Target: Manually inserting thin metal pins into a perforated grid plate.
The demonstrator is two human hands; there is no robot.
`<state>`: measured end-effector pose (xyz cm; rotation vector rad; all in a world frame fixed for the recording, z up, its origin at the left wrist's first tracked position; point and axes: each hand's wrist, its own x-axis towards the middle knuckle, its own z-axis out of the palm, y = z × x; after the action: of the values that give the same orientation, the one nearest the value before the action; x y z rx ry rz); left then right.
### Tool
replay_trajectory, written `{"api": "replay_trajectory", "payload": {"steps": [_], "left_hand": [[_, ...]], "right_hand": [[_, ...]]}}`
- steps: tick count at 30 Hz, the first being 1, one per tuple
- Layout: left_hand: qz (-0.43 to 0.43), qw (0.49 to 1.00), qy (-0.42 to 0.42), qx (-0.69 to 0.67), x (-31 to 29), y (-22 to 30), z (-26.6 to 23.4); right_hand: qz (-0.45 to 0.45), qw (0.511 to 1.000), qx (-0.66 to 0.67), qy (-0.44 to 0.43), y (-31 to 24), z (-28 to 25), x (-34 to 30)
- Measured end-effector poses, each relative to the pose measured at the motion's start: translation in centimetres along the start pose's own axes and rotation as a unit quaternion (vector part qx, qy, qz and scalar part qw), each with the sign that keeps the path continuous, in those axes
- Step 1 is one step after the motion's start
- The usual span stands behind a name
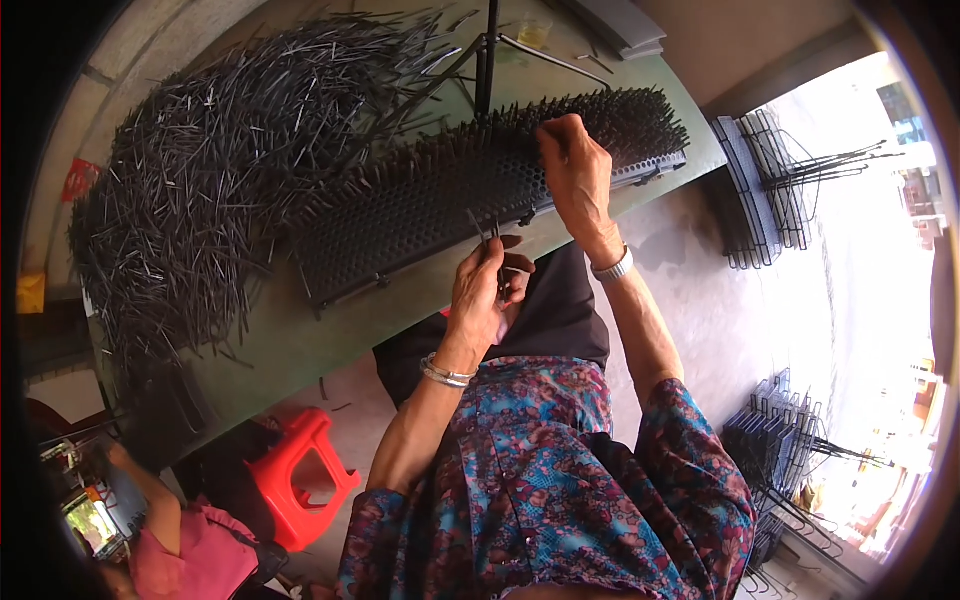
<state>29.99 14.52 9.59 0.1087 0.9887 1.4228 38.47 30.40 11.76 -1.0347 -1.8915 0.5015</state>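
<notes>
A long black perforated rack (400, 222) lies across the green table, with rows of holes along its near left part. Thin black strips (620, 118) stand upright, packed close, in its far and right part. My left hand (487, 285) is closed around a few dark strips (494, 226) in front of the rack's near edge. Over the right part of the rack, my right hand (577, 160) has its fingers pinched together among the standing strips; what it grips, if anything, is hidden. To the left spreads a big loose heap of black strips (230, 150).
A dark metal stand (487, 75) rises behind the rack. Below the green table (285, 375) stands a red plastic stool (305, 480). Another person in a pink top (200, 550) is at lower left. Black wire racks (765, 190) stand on the floor at right.
</notes>
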Motion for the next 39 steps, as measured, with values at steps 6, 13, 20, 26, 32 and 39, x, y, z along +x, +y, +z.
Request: {"api": "replay_trajectory", "payload": {"steps": [6, 13, 20, 26, 32, 39], "left_hand": [[0.005, 0.999, -0.048, 0.005, -0.5, 0.8, 0.2], [0.022, 0.999, -0.029, 0.012, -0.8, 0.9, 0.9], [0.034, 0.998, -0.002, 0.047, -0.8, 0.7, 0.9], [0.035, 0.999, 0.017, 0.008, -0.4, 0.6, 1.2], [-0.014, 0.998, -0.034, 0.056, -0.5, 0.7, 0.1], [-0.027, 0.996, -0.041, 0.069, -1.1, 0.3, 0.7]], "right_hand": [[-0.095, 0.983, -0.155, -0.034, -0.3, 0.0, 0.9], [-0.037, 0.984, -0.158, -0.068, -1.8, -1.2, 0.5], [0.1, 0.916, 0.127, -0.368, -3.2, -3.6, -2.2], [0.184, 0.922, 0.171, -0.294, -3.4, -5.0, -1.3], [0.058, 0.996, 0.056, -0.037, -2.7, -3.6, 0.1], [-0.003, 1.0, 0.01, 0.001, -0.4, -1.4, 0.1]]}}
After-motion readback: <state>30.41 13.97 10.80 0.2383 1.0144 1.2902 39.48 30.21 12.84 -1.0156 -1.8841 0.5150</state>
